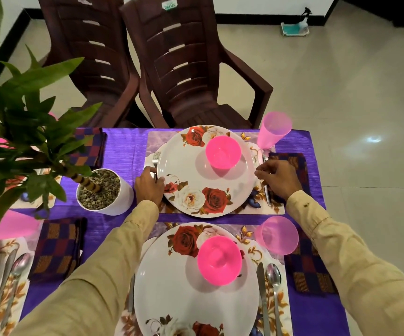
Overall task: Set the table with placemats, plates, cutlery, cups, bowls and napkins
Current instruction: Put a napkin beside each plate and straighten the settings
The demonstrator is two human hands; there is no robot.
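The far rose-patterned plate point(196, 175) lies on a floral placemat point(277, 209) and carries a pink bowl point(222, 151). My left hand point(149, 185) rests at the plate's left rim, fingers closed on a fork point(156, 157). My right hand point(277, 178) sits at the plate's right side, fingers pinched on a knife or spoon point(267, 196); I cannot tell which. A pink cup point(272, 132) stands behind it, beside a checked napkin point(293, 161). The near setting has a plate point(176, 287), a pink bowl point(219, 260), a cup point(277, 235), a knife point(261, 294) and a spoon point(273, 282).
A potted plant in a white pot point(121, 197) stands left of the far plate, its leaves point(14, 117) spreading over the left side. Two brown plastic chairs point(191, 69) stand beyond the purple tablecloth point(123, 146). More napkins point(58, 248), cutlery and a plate lie at the left.
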